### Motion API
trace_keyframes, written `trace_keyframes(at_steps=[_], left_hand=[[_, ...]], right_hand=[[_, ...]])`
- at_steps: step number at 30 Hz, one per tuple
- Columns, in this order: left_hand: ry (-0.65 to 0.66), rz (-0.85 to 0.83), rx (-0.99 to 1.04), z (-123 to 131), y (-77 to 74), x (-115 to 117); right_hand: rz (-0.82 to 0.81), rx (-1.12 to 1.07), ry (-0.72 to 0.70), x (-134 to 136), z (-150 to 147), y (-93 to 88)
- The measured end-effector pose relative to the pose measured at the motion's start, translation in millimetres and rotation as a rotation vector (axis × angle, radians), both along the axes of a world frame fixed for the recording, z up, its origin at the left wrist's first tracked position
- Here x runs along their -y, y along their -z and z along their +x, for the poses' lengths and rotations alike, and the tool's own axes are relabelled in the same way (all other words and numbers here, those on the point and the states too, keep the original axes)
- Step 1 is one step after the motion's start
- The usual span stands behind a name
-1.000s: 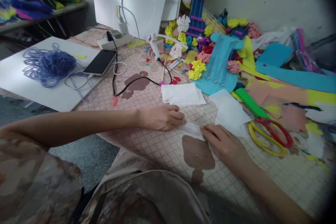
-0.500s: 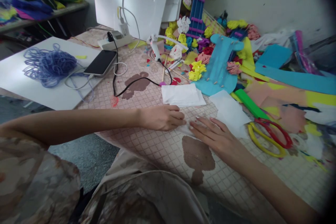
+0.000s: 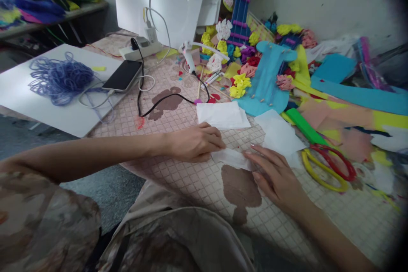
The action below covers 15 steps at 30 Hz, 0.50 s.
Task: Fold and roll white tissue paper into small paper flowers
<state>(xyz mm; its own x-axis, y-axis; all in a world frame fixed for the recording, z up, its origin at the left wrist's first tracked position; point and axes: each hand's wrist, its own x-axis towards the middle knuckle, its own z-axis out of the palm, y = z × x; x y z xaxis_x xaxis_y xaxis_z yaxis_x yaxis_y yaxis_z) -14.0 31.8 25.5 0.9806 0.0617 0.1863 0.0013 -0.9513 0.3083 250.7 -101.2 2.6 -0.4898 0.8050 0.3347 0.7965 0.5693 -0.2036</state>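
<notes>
A narrow folded strip of white tissue-like paper [image 3: 231, 158] lies on the table between my two hands. My left hand [image 3: 198, 142] has its fingers curled together on the strip's left end, and the fingertips are partly hidden. At the right end, my right hand [image 3: 274, 174] rests with fingers stretched out, touching the paper. Just beyond the strip lies a folded white paper piece [image 3: 223, 115]. Another white sheet [image 3: 277, 132] sits beyond my right hand.
Scissors with red and yellow handles [image 3: 331, 165] lie right of my right hand, near a green block [image 3: 306, 126]. A glue gun [image 3: 188, 57], a blue cut-out [image 3: 263, 83] and crumpled paper flowers stand behind. A phone [image 3: 122, 76] and purple yarn [image 3: 62, 78] are left.
My right hand has slid right and drawn back a little, uncovering the folded white strip. My left hand stays almost in place, its fingers still on the paper.
</notes>
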Motion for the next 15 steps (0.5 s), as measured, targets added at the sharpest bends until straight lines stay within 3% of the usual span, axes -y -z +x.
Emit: trace_keyframes(at_steps=[10,15], left_hand=[[-0.185,0.122,0.051,-1,11.1,19],[-0.286,0.007,0.111,4,15.4,24]], right_hand=[[-0.058,-0.111,0.113,8,-16,8.0],[-0.075,-0.126,0.137,9,-19,6.4]])
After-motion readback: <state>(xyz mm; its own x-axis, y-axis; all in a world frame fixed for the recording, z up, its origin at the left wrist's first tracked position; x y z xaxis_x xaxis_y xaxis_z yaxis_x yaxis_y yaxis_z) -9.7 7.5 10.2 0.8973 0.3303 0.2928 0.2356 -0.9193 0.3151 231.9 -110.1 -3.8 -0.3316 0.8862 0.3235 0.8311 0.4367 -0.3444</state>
